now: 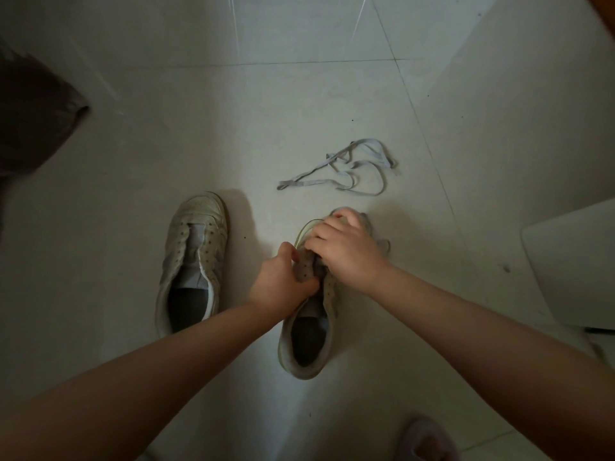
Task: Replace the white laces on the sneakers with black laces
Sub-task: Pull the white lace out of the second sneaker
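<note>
Place: looks like a home, indoors, dimly lit.
Floor: large pale glossy tiles (299,104) with thin grout lines.
Domestic signs: worn sneakers (193,261) on bare floor, slippered foot (429,440) at bottom edge, white furniture corner (572,261) at right.

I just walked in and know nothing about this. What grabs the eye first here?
Two bare hands meet over the right-hand sneaker at the middle of the floor: the left hand grips its eyelet flap and the right hand covers its toe. Beside it, to the left, stands the other sneaker, already without laces. Just beyond the hands a loose white lace lies tangled on the pale tiles.
</note>
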A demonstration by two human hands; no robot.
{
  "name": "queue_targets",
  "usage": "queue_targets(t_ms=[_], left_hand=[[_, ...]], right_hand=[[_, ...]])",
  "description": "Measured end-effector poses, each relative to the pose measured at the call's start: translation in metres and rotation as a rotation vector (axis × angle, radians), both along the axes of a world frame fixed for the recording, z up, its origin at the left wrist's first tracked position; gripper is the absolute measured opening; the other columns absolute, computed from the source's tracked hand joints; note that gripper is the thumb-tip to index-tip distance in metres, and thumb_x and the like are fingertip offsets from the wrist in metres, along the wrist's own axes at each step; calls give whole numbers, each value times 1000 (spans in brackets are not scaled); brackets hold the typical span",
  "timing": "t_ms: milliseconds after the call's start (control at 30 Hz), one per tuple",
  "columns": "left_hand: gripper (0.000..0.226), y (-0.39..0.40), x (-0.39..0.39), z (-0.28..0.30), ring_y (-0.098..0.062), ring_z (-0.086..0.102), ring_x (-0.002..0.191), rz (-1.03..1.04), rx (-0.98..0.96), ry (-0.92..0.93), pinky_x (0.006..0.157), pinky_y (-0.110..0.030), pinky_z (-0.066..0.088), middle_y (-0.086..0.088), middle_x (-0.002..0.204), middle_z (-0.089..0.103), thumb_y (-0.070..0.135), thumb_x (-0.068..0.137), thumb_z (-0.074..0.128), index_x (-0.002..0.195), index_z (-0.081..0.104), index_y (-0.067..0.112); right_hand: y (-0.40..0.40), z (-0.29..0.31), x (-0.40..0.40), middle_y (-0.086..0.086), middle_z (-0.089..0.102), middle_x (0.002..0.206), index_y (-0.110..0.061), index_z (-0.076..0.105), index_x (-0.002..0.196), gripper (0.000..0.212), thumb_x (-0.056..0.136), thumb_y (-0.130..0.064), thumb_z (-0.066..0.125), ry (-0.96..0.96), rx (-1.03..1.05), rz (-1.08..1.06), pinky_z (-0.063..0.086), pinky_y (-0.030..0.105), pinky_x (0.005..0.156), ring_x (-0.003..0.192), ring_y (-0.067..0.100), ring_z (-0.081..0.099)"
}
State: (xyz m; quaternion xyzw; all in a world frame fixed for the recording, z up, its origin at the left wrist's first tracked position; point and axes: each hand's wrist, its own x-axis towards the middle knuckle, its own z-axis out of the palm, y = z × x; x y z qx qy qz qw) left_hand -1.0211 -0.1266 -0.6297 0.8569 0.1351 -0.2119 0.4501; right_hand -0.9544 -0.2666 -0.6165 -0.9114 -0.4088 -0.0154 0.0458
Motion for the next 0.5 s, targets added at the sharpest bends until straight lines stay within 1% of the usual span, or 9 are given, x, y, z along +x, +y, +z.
queue_targets(t_ms=[33,100,200,267,300,367,433,467,500], left_hand=[[42,1,-1,0,-17,63,68,-1,0,0,63,-36,57,-3,81,64,36,76,70,105,44,19],[43,2,0,-1,-19,64,68,5,-3,3,63,-38,58,-4,81,65,38,75,70,105,45,19],[43,3,0,0,-19,63,66,1,-12,15,63,-39,58,-5,79,64,37,76,70,106,46,20],[42,3,-1,1,-18,63,66,3,-21,31,63,-39,58,-5,79,64,36,76,70,107,45,20],[42,4,-1,1,-18,63,66,7,-23,34,63,-39,58,-5,79,64,36,77,70,107,45,20],[41,4,-1,3,-16,62,64,1,-6,23,62,-38,58,-3,76,62,36,78,68,107,44,21],[38,2,-3,6,-14,58,59,-46,52,-38,57,-33,54,3,68,58,37,81,65,108,43,23],[35,1,-5,8,-16,57,59,-79,106,-90,55,-31,50,5,66,55,38,83,62,109,43,23],[32,-1,-8,11,-19,58,63,-116,169,-145,56,-30,47,5,67,55,38,86,59,110,44,24]], right_hand=[[0,2,3,-4,62,73,-22,72,74,20,58,-13,81,4,33,-25,28,36,89,77,22,61],[-2,10,13,-2,63,73,-20,74,74,13,65,-11,75,35,178,-172,29,35,84,75,26,61],[-17,26,31,1,67,82,-18,75,83,13,77,-9,66,110,439,-530,46,34,76,74,25,63],[-33,32,44,1,66,90,-18,74,87,14,82,-9,65,191,536,-761,49,31,72,75,21,64],[-38,33,51,1,66,92,-19,73,89,14,83,-9,65,238,567,-825,49,29,73,77,20,64],[-41,35,55,1,65,99,-16,70,101,18,85,-9,66,372,640,-846,48,22,76,82,17,65],[-36,35,44,1,60,109,-13,63,113,28,85,-10,67,494,683,-807,46,12,79,87,10,63],[-34,34,35,0,60,108,-13,63,110,24,86,-12,66,512,674,-755,46,10,78,89,9,63],[-33,32,24,-2,62,102,-16,65,103,16,87,-15,66,522,641,-679,47,12,77,87,8,62]])
